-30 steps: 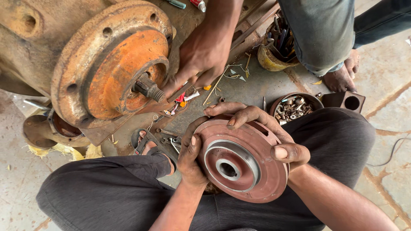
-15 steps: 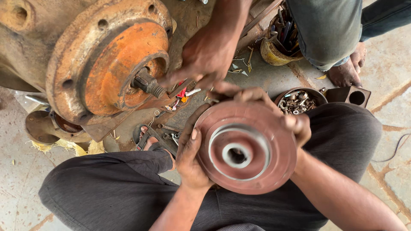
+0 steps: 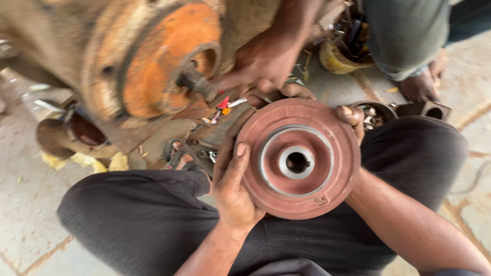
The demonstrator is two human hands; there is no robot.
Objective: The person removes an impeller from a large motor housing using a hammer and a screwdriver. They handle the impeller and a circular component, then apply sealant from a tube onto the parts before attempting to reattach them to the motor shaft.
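Concrete floor (image 3: 30, 204) under me; I'm gripping the reddish disc (image 3: 299, 158) by its rim, left hand (image 3: 232, 189) and right hand (image 3: 353, 120) both clamped tight.

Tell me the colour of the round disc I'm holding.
Reddish-brown disc, with a grey metal ring around its centre hole; head view.

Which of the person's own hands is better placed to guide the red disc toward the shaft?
Probably the left hand: it grips the disc on the side nearer the shaft. The right hand holds the far rim.
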